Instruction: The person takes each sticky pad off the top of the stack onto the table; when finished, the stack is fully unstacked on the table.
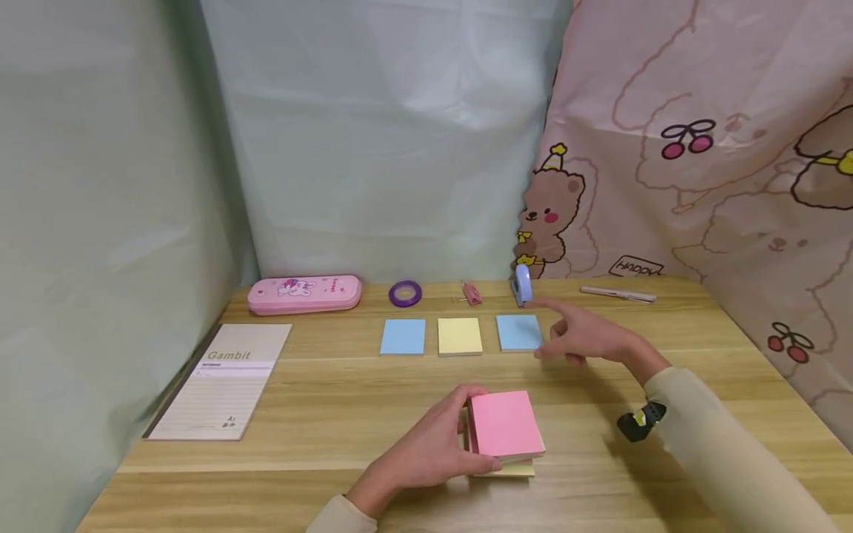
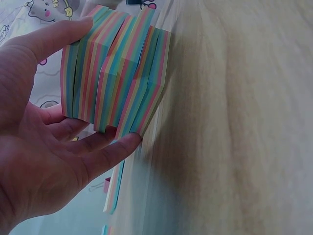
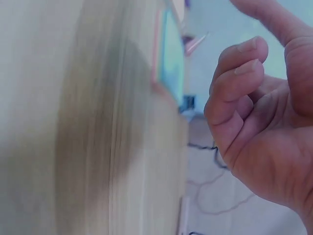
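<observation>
A tall stack of sticky note pads (image 1: 508,423) with a pink top stands at the front middle. My left hand (image 1: 436,438) grips it from the left side, thumb at the near side and fingers at the far side. In the left wrist view the striped edges of the stack (image 2: 115,73) sit unevenly between thumb and fingers. My right hand (image 1: 589,334) is beside the blue sticky note pad (image 1: 519,333) at the right of a row. Its index finger is extended, other fingers are bent, and nothing is held. Left of that pad lie a yellow pad (image 1: 460,337) and another blue pad (image 1: 403,337).
Along the back are a pink pencil case (image 1: 304,295), purple tape roll (image 1: 405,294), pink binder clip (image 1: 472,293), blue stapler (image 1: 523,286) and pen (image 1: 617,295). A notebook (image 1: 220,381) lies at the left. Cloth (image 1: 400,148) hangs behind the table.
</observation>
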